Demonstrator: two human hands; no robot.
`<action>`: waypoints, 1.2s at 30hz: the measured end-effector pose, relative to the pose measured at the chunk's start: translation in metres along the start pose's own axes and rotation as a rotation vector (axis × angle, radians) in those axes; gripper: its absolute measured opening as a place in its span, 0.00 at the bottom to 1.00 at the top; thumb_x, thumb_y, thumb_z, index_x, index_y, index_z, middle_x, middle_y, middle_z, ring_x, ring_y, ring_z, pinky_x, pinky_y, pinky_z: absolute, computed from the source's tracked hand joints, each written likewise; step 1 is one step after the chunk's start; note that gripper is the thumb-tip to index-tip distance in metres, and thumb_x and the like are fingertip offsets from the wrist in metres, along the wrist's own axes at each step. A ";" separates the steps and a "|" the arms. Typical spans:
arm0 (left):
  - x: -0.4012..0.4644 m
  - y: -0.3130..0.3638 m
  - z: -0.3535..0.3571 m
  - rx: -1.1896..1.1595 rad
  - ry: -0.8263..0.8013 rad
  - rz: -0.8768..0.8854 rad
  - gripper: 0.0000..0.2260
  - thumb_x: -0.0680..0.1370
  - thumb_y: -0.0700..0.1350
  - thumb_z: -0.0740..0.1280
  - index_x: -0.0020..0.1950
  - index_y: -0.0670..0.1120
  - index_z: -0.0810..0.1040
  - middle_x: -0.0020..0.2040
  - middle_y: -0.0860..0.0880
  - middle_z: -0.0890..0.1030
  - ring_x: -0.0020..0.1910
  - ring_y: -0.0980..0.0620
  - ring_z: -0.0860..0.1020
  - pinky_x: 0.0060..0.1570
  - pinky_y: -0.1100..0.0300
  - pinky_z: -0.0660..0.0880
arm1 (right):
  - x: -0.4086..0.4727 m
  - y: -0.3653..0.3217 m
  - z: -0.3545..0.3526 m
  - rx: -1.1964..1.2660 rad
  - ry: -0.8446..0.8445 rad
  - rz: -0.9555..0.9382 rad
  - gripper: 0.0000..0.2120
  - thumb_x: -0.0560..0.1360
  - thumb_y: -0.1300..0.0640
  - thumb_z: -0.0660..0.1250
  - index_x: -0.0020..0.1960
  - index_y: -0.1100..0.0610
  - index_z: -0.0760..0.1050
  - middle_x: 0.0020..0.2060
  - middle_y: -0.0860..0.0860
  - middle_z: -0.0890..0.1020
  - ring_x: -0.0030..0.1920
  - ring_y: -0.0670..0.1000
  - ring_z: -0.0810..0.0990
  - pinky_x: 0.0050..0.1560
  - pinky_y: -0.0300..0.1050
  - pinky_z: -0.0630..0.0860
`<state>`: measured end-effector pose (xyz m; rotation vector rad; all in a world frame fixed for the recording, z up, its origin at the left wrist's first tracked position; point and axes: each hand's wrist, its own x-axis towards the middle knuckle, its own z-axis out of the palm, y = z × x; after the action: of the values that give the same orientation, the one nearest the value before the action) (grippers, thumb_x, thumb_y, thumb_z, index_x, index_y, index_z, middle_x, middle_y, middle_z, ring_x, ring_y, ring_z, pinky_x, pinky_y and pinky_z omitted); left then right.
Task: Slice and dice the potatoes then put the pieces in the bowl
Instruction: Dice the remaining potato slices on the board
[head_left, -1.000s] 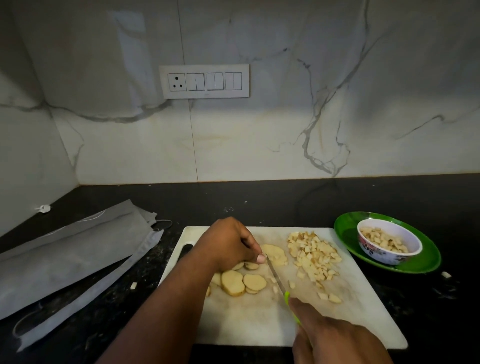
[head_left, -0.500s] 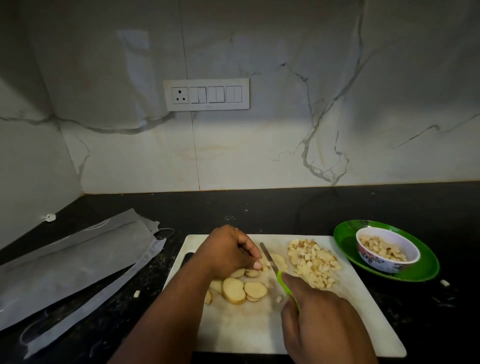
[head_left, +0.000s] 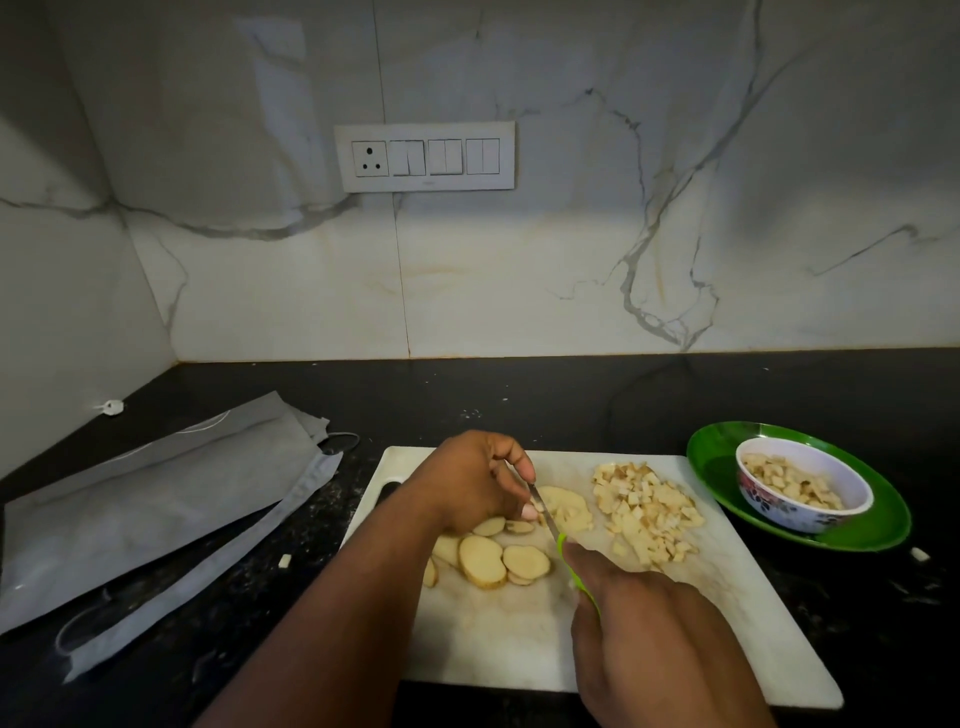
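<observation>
The right hand (head_left: 649, 639) is gripping the green-handled knife (head_left: 558, 535), cutting a potato slice (head_left: 563, 506) on the white cutting board (head_left: 493, 639). The left hand (head_left: 472, 483), fingers curled, is pressing that slice down. Diced pieces (head_left: 647, 512) are lying beside the bowl (head_left: 802, 491).

Dim overall: brightest patch is a warm pool of light on the marble wall (head_left: 519, 291) low centre, falling off to grey at the top and far left, while the black bench (head_left: 519, 400) swallows most detail. Wide-angle bend is clear at the edges, with wall corner and bench line curving. Right hand (head_left: 660, 639) and near forearm are soft with blur; the white cutting board (head_left: 493, 639) shows mild shadow under the hands, no hard glare.
</observation>
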<state>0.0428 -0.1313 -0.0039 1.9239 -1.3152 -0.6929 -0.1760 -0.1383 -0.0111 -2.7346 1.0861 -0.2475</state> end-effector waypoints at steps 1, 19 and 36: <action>0.000 0.000 0.000 -0.003 -0.006 -0.004 0.11 0.73 0.37 0.79 0.50 0.47 0.82 0.41 0.51 0.88 0.45 0.56 0.87 0.60 0.52 0.81 | -0.001 -0.001 -0.002 -0.007 -0.025 0.000 0.28 0.80 0.43 0.54 0.78 0.35 0.50 0.62 0.45 0.79 0.61 0.47 0.78 0.60 0.41 0.72; -0.002 -0.004 0.002 -0.006 0.037 0.010 0.15 0.74 0.39 0.79 0.55 0.51 0.81 0.41 0.53 0.88 0.46 0.58 0.86 0.61 0.52 0.80 | -0.005 -0.001 -0.002 0.095 0.081 0.072 0.26 0.80 0.41 0.53 0.76 0.32 0.52 0.57 0.45 0.81 0.58 0.47 0.79 0.57 0.39 0.72; 0.005 -0.008 0.003 0.063 0.041 0.027 0.27 0.73 0.41 0.80 0.67 0.55 0.75 0.41 0.56 0.88 0.47 0.62 0.85 0.64 0.54 0.77 | -0.002 0.001 0.005 0.024 0.024 -0.001 0.28 0.80 0.43 0.53 0.78 0.37 0.51 0.55 0.45 0.81 0.56 0.47 0.80 0.53 0.41 0.73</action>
<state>0.0466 -0.1347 -0.0126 1.9563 -1.3496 -0.6022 -0.1773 -0.1370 -0.0168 -2.7173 1.0813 -0.2924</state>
